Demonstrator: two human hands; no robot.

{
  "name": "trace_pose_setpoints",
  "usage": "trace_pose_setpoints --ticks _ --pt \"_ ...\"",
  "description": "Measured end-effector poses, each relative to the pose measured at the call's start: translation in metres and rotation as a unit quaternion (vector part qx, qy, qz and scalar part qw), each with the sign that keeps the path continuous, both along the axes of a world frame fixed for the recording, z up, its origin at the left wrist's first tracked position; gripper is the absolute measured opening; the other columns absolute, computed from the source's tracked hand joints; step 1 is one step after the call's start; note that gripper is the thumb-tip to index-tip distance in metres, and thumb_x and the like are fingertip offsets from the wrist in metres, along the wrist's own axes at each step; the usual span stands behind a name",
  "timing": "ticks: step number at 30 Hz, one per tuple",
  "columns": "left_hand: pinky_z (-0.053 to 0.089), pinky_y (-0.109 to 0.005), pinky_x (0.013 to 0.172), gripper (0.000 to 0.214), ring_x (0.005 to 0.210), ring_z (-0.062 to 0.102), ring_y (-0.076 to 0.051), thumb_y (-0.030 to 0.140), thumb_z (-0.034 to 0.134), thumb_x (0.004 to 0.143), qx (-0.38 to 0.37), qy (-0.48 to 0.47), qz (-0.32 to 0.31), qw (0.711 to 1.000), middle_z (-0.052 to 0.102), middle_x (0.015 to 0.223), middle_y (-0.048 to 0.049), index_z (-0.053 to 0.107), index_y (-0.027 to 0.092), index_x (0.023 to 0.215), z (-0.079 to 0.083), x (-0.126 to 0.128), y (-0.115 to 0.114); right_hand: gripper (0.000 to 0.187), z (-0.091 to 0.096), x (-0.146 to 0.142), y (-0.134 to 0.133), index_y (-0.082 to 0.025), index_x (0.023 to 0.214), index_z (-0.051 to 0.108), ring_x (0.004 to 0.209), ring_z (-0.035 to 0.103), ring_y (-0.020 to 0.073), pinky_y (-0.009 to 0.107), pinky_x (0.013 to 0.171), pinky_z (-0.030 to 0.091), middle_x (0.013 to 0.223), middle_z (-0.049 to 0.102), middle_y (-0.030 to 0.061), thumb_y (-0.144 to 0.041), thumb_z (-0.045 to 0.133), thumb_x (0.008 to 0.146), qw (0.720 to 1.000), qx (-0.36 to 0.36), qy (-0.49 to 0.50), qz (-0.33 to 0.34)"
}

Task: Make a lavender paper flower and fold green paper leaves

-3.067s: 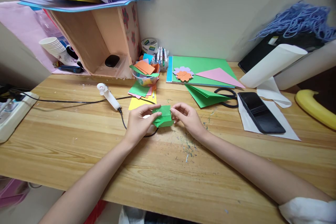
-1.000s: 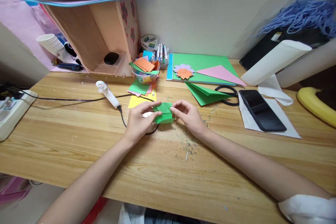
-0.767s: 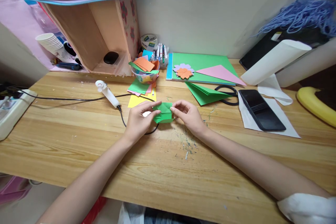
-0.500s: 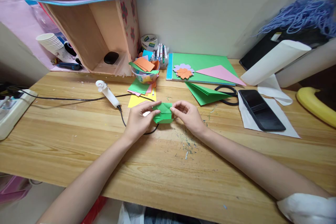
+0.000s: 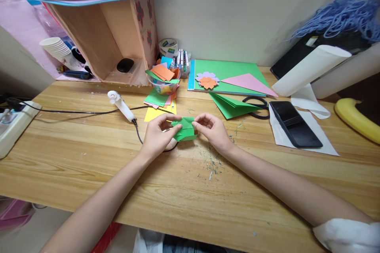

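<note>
A small folded piece of green paper (image 5: 186, 130) is held up between my two hands, over the middle of the wooden desk. My left hand (image 5: 160, 132) grips its left side, thumb in front and fingers behind. At its right edge my right hand (image 5: 212, 128) pinches the paper between thumb and fingertips. Creases cross the paper, and its lower edge stands out as a flap. Partly hidden behind the paper and my left hand lies a pale rounded object on the black cord (image 5: 139, 132), its kind unclear.
A white glue gun (image 5: 121, 106) lies to the left, its cord running across the desk. Behind are a bowl (image 5: 164, 88) of paper scraps and yellow paper (image 5: 151, 114). To the right are folded green paper (image 5: 231, 104), black-handled scissors (image 5: 261, 116) and a phone (image 5: 295, 124).
The green paper has tilted slightly and dropped a little, with its lower flap standing out more. My left fingers have shifted slightly; both hands keep their hold.
</note>
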State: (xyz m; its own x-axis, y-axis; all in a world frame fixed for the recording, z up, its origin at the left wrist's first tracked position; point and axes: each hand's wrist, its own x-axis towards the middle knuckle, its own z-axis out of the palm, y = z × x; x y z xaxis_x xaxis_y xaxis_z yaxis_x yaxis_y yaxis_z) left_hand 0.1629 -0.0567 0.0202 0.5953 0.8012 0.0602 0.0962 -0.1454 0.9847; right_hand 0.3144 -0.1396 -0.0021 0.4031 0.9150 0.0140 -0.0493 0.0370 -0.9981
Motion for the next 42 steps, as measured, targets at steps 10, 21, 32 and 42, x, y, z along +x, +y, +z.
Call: trace_pose_setpoints --ticks 10,21,32,42 --pt "0.049 -0.021 0.06 0.022 0.072 0.06 -0.013 0.023 0.068 0.064 0.015 -0.019 0.014 1.0 0.064 0.084 -0.004 0.058 0.015 0.082 0.001 0.002 -0.009 0.022 -0.003 -0.003 -0.003 -0.02 0.073 0.053 0.061 0.05 0.0122 0.025 0.054 0.042 0.068 0.054 -0.0009 -0.039 0.062 0.071 0.994 -0.02 -0.05 0.1" --pt "0.048 -0.022 0.064 0.019 0.078 0.06 -0.014 0.02 0.066 0.066 0.028 -0.013 0.003 1.0 0.063 0.084 -0.0034 0.057 0.015 0.082 0.001 0.004 -0.011 0.015 -0.004 -0.002 -0.004 -0.019 0.074 0.056 0.057 0.047 0.0122 0.024 0.051 0.038 0.064 0.052 -0.0007 -0.033 0.06 0.072 0.988 -0.028 -0.109 0.106" --pt "0.047 -0.022 0.067 0.02 0.08 0.059 -0.014 0.019 0.065 0.067 0.065 -0.008 0.027 0.997 0.063 0.087 -0.0051 0.059 0.014 0.085 0.001 0.0 -0.002 0.009 -0.001 -0.001 -0.003 -0.017 0.073 0.056 0.057 0.051 0.0109 0.024 0.054 0.042 0.064 0.054 -0.001 -0.025 0.057 0.071 0.994 -0.019 -0.056 0.089" --pt "0.048 -0.021 0.063 0.022 0.076 0.058 -0.013 0.02 0.062 0.069 0.075 0.014 -0.019 0.997 0.064 0.088 -0.0053 0.062 0.015 0.089 0.002 -0.001 -0.007 0.017 0.0 -0.003 -0.003 -0.017 0.072 0.059 0.058 0.05 0.0105 0.023 0.055 0.042 0.063 0.054 -0.0015 -0.033 0.061 0.071 0.996 -0.016 -0.056 0.07"
